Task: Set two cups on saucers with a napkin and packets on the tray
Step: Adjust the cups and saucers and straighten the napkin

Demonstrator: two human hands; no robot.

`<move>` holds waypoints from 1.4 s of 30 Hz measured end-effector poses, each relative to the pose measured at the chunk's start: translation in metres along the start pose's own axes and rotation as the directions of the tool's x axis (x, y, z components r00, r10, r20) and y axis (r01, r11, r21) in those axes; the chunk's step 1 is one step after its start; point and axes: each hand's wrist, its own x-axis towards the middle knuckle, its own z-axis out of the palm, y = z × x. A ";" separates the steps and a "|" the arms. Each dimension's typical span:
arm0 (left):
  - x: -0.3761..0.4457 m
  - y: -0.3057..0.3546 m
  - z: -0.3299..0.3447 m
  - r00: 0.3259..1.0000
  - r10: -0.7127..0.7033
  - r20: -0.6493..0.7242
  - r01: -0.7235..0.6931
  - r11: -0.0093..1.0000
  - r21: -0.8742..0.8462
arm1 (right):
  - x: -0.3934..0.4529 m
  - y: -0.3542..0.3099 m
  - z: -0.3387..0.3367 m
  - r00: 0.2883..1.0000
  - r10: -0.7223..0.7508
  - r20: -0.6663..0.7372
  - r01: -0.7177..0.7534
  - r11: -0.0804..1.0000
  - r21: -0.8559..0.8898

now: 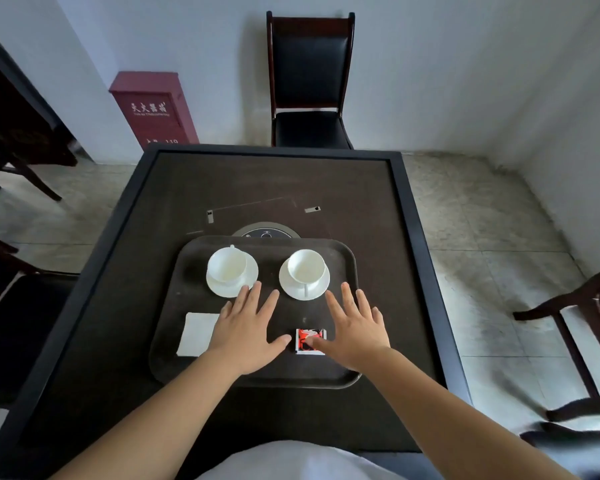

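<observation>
Both hands, left hand (246, 327) and right hand (355, 327), hover flat with relaxed, spread fingers, grasping nothing, over the dark plastic tray (340, 379). Two white cups sit on saucers; white folded napkin (196, 334) and red packets (307, 341) lie near. Setting seems finished; next, withdraw carefully.

Tea room or mahjong parlour, by the look. Square dark table (222, 188) with raised rim and central control dial (266, 233); padded wooden chairs (310, 81) around it. Red fire-extinguisher cabinet (155, 109) against bare wall.
</observation>
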 end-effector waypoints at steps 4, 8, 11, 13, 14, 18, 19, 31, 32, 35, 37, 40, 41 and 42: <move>-0.020 0.004 -0.007 1.000 -0.018 -0.022 0.018 1.000 -0.018 | -0.019 -0.003 -0.005 1.000 -0.015 -0.019 0.015 1.000 0.021; -0.034 0.011 -0.006 0.998 -0.040 -0.046 0.040 0.999 -0.016 | -0.034 -0.004 -0.008 0.998 -0.048 -0.039 0.049 0.998 0.034; -0.043 0.016 -0.004 0.996 -0.059 -0.064 0.058 0.998 -0.015 | -0.038 -0.003 -0.009 0.996 -0.067 -0.060 0.069 0.997 0.033; -0.049 0.020 -0.003 0.995 -0.069 -0.077 0.068 0.998 -0.015 | -0.039 -0.003 -0.012 0.994 -0.082 -0.067 0.085 0.996 0.034; -0.052 0.021 -0.003 0.994 -0.076 -0.081 0.075 0.997 -0.016 | -0.039 -0.004 -0.013 0.993 -0.094 -0.070 0.096 0.995 0.030; -0.063 0.022 -0.004 0.988 -0.135 -0.076 0.132 0.990 -0.045 | -0.035 -0.010 -0.014 0.984 -0.164 -0.072 0.166 0.986 0.020; -0.067 0.022 -0.004 0.986 -0.152 -0.071 0.148 0.987 -0.056 | -0.034 -0.012 -0.014 0.981 -0.184 -0.066 0.186 0.982 0.020; -0.074 -0.040 0.010 0.963 -0.257 -0.077 0.249 0.963 -0.102 | -0.020 -0.076 -0.003 0.940 -0.341 -0.007 0.340 0.940 -0.034; -0.071 -0.048 0.010 0.965 -0.250 -0.074 0.241 0.965 -0.107 | -0.017 -0.084 0.000 0.939 -0.344 -0.002 0.343 0.938 -0.039; -0.058 -0.074 0.009 0.975 -0.209 -0.069 0.199 0.971 -0.130 | -0.005 -0.110 0.008 0.947 -0.318 0.035 0.320 0.946 -0.045; -0.051 -0.095 0.006 0.983 -0.174 -0.065 0.164 0.977 -0.140 | 0.002 -0.129 0.013 0.955 -0.292 0.061 0.295 0.954 -0.050; -0.040 -0.129 0.003 0.992 -0.114 -0.046 0.107 0.984 -0.145 | 0.014 -0.158 0.018 0.963 -0.254 0.090 0.259 0.964 -0.054; -0.036 -0.140 0.002 0.995 -0.098 -0.037 0.091 0.985 -0.148 | 0.019 -0.167 0.018 0.966 -0.240 0.095 0.246 0.967 -0.064; -0.032 -0.150 0.001 0.996 -0.080 -0.027 0.075 0.986 -0.150 | 0.024 -0.176 0.018 0.969 -0.225 0.100 0.232 0.970 -0.070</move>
